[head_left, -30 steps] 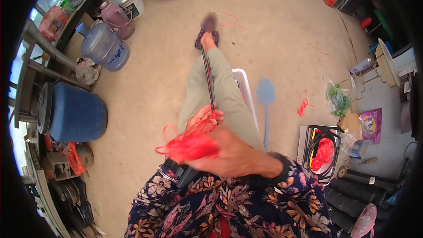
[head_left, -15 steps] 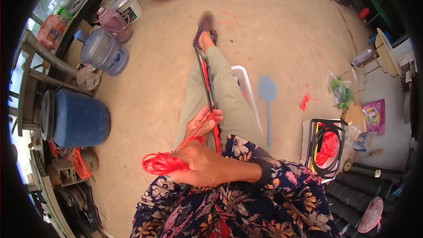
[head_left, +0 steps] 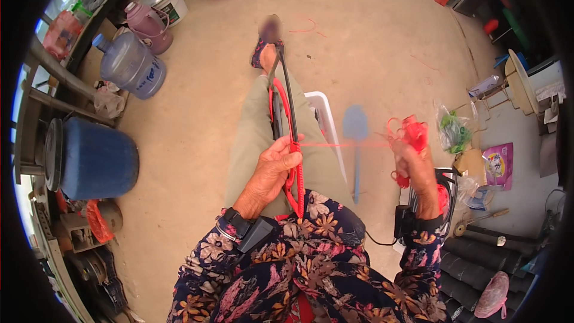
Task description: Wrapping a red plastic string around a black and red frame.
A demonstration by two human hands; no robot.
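Observation:
A long, narrow black loop point(head_left: 287, 87) runs from near my shoe back toward my waist, above my trouser legs. Red cord point(head_left: 299, 188) is wound tightly round its near part, and a slack red length lies along it farther out. My left hand point(head_left: 270, 172) pinches the loop at the wound stretch, thumb on top. Out to the right, my right hand point(head_left: 417, 170) is closed round a bundle of red cord point(head_left: 412, 133), somewhat blurred. A thin red strand stretches nearly straight between the two hands.
Beside my leg are a white tub point(head_left: 326, 113) and a blue fly swatter point(head_left: 357, 122). A black-framed box point(head_left: 448, 173) with red cord sits partly behind my right wrist. Left stand a blue barrel point(head_left: 98, 158), a water bottle point(head_left: 134, 66) and a thermos point(head_left: 149, 27).
My right hand has swung from left of the loop far out to the right, carrying the cord bundle and drawing the strand straight. My left hand still grips the wound part.

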